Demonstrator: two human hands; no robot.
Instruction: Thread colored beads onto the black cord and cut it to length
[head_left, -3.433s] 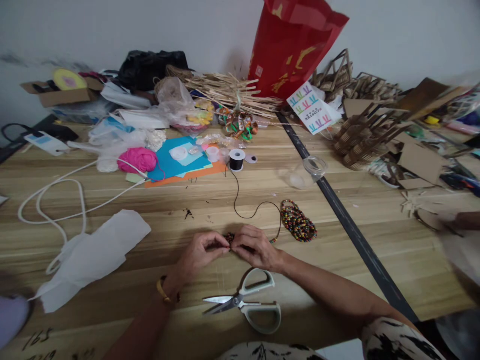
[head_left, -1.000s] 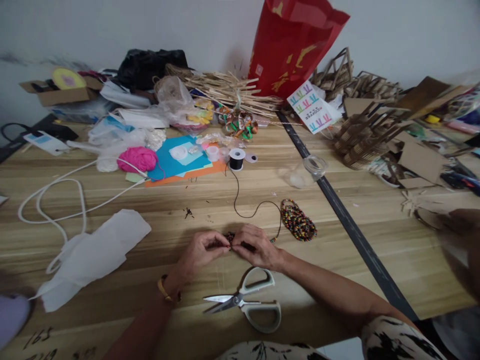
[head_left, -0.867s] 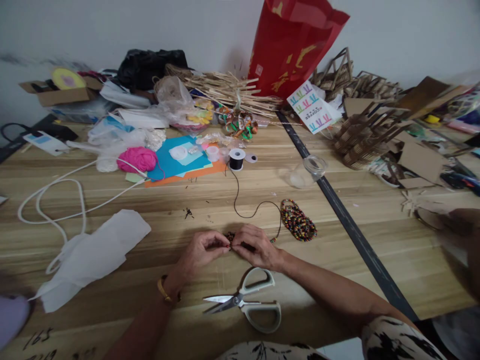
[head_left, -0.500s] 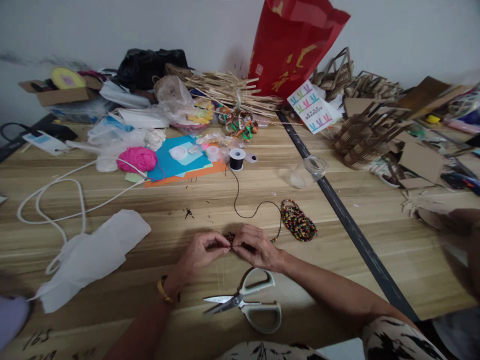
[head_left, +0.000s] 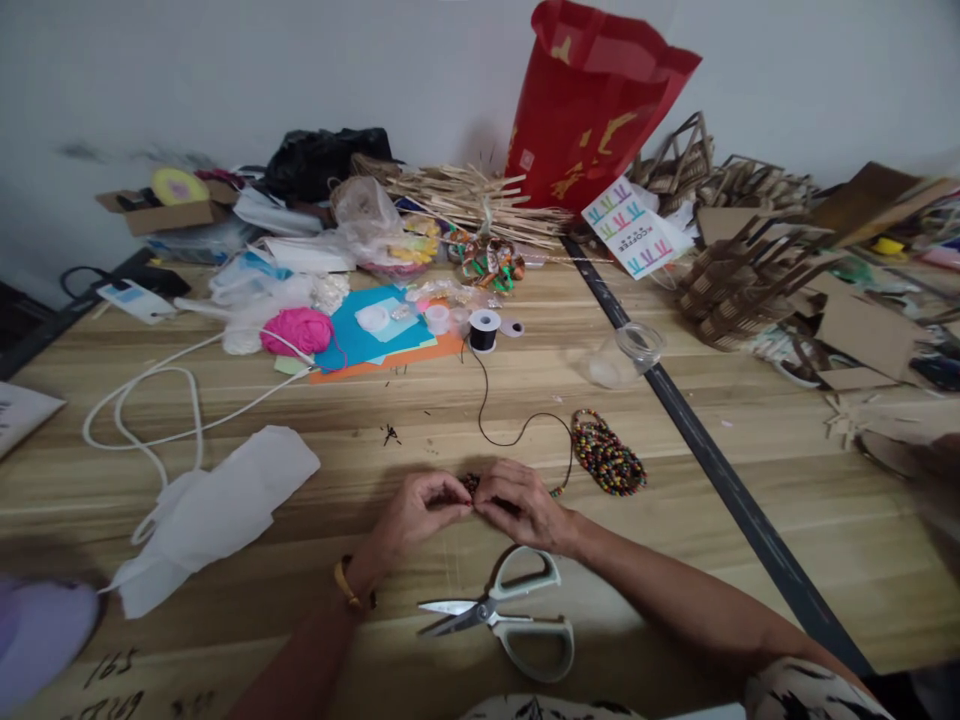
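My left hand (head_left: pixel 424 512) and my right hand (head_left: pixel 523 507) meet fingertip to fingertip above the table, both closed in a pinch. Between them they hold a string of small dark, multicoloured beads (head_left: pixel 471 484), mostly covered by my fingers. A thin black cord (head_left: pixel 504 443) runs from a spool (head_left: pixel 484 331) and curves down to a few beads (head_left: pixel 556 491) beside my right hand. Just right of that lies a coiled strand of multicoloured beads (head_left: pixel 609 455). Closer to me, scissors (head_left: pixel 499 612) with pale handles rest with their blades apart.
A white sheet (head_left: pixel 217 520) and a white cable (head_left: pixel 142 375) lie at left. Behind are pink yarn (head_left: pixel 298 331), blue paper (head_left: pixel 360 335) and a clear lidded container (head_left: pixel 615 362). A red bag (head_left: pixel 577 120) and small woven baskets (head_left: pixel 727 290) stand farther back.
The whole view has shifted, so everything appears slightly farther right and lower. Both hands keep their pinch on the bead string, with hardly any other movement.
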